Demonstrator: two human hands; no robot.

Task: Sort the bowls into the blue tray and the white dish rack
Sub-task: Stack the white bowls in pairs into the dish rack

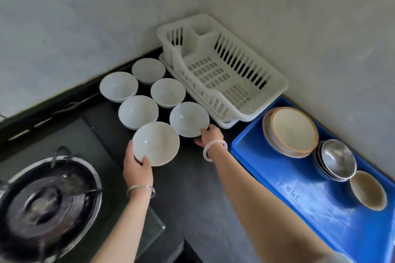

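Several white bowls stand in two rows on the dark counter. My left hand [137, 165] grips the nearest white bowl [156, 143] by its near rim. My right hand [208, 135] holds the rim of the white bowl beside it [189, 118], next to the rack. The white dish rack [275, 85] sits in the corner with nothing in it. The blue tray [267, 164] lies to the right and holds a stack of brown-rimmed plates [290, 131], stacked steel bowls [336, 159] and a small beige bowl [367, 190].
A gas stove with a dark lidded wok [46, 205] fills the lower left. Grey walls close the corner behind the rack and along the tray's right side. Bare dark counter [192, 194] lies between my forearms.
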